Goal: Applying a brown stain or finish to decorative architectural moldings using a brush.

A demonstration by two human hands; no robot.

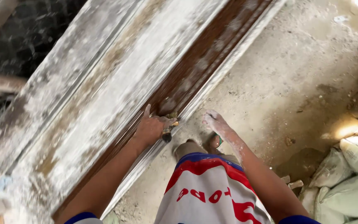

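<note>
- The left hand was closed around a paintbrush, its fingers curled tight on the handle and the thumb lifted clear.
- The paintbrush lay against the long wooden frame, at the lower end of the brown band that runs up the frame's right side. Its bristles looked pressed into the groove, while the dark handle end stuck out towards the person's knee.
- The brush's long axis ran roughly across the frame, bristles towards the wood and handle back towards the body; blur hid the finer detail.
- The frame itself lay on a slant, its long axis running from the lower left up to the upper right, with white, patchy wood to the left of the brown band.
- The right hand was open and empty, dusted white, fingers loosely spread just off the frame's right edge above the dusty floor.
- Risk, as a guess: with the brush so near the frame's pale edge, a slip could smear brown onto the white strip.
- Another: the dusty right hand could mark wet paint if it touched the band.
- Sacks lay well to the right of the frame.
</note>
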